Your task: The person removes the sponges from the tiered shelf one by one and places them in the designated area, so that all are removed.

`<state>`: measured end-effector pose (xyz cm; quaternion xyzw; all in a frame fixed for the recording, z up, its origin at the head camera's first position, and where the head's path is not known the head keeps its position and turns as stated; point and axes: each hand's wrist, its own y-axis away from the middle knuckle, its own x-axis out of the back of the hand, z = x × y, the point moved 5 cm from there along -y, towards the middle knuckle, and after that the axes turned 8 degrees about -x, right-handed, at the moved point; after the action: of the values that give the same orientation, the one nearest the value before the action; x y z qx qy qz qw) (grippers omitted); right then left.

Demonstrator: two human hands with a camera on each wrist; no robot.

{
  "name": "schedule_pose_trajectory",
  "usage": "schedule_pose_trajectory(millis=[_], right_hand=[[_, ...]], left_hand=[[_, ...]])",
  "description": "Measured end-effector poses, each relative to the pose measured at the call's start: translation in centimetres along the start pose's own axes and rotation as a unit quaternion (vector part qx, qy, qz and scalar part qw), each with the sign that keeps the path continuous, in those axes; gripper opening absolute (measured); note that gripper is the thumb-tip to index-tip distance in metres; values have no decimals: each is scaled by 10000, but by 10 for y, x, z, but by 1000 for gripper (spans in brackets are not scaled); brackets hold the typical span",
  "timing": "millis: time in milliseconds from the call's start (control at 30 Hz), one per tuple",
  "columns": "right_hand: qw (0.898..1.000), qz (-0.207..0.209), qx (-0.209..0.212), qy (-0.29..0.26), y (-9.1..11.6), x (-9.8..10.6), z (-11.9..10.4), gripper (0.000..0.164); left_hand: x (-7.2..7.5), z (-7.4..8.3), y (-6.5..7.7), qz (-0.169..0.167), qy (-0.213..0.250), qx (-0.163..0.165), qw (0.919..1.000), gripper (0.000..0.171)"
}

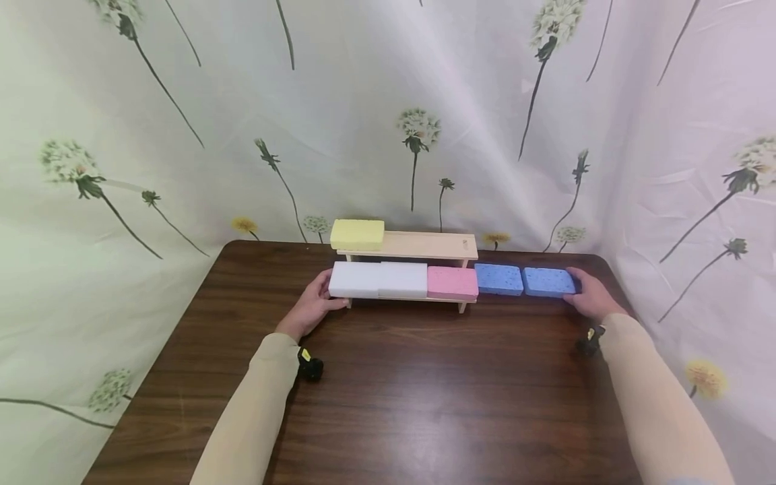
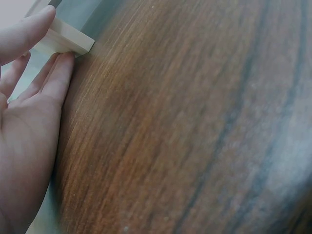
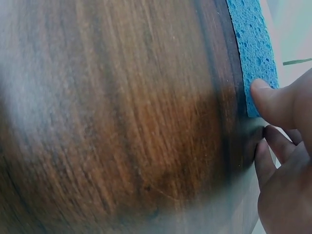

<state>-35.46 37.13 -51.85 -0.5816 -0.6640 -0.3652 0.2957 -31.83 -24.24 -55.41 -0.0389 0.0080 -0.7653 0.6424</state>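
Observation:
A small two-tier wooden rack (image 1: 427,244) stands near the back of the table. Two white sponges (image 1: 354,280) and a pink sponge (image 1: 452,282) lie side by side along its front tier, and a yellow sponge (image 1: 358,234) sits at the left of its rear tier. My left hand (image 1: 313,304) grips the rack's left end, thumb in front and fingers at the side. Two blue sponges (image 1: 498,279) continue the row to the right of the pink one. With thumb and fingers, my right hand (image 1: 591,294) holds the outer blue sponge (image 3: 253,53) by its right end.
The dark wood-grain table (image 1: 412,391) extends from the rack toward me. A pale curtain (image 1: 364,135) with a dandelion print hangs behind it and at the sides. Each wrist carries a small black camera (image 1: 310,365).

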Motion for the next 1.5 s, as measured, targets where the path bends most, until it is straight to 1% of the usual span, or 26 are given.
schedule_pose_trajectory(millis=[100,267,333,433,533,633,733,867,1000,1133,1233,1333,1500], right_hand=[[10000,-59,-78,-16,0,0,0,75],[9995,-133,-208,-217,2,1,0,87],[9990,-26,-268,-353,3,4,-2,89],[9973,317,-289,-602,5,11,-12,86],[9945,670,-159,-788,6,16,-28,79],[9924,770,4,-957,6,15,-46,78],[9918,764,233,-994,3,11,-65,73],[9920,685,549,-911,0,5,-91,66],[9911,585,794,-900,1,-2,-111,62],[9890,701,1025,-806,4,-5,-131,59],[9876,830,1113,-727,6,-8,-148,57],[9868,841,1191,-701,8,-11,-168,58],[9848,672,1459,-663,11,-19,-198,60]], left_hand=[[-1,1,0,-27,-1,-29,10000,91],[-2,0,0,-55,6,-50,10000,91],[-2,0,0,-55,11,-38,10000,91],[-1,0,0,-41,30,-36,10000,92],[1,0,0,-14,43,-53,10000,92],[2,0,1,13,2,-31,10000,91],[3,-1,0,59,41,4,10000,90],[2,-1,0,-1,47,-40,10000,90],[0,1,-2,-58,23,-87,9999,90],[-1,1,-2,-64,34,-93,9999,90],[-1,1,-1,-59,-14,-60,10000,90],[0,2,0,-46,-24,-42,10000,90],[0,1,2,-29,41,-71,10000,89]])
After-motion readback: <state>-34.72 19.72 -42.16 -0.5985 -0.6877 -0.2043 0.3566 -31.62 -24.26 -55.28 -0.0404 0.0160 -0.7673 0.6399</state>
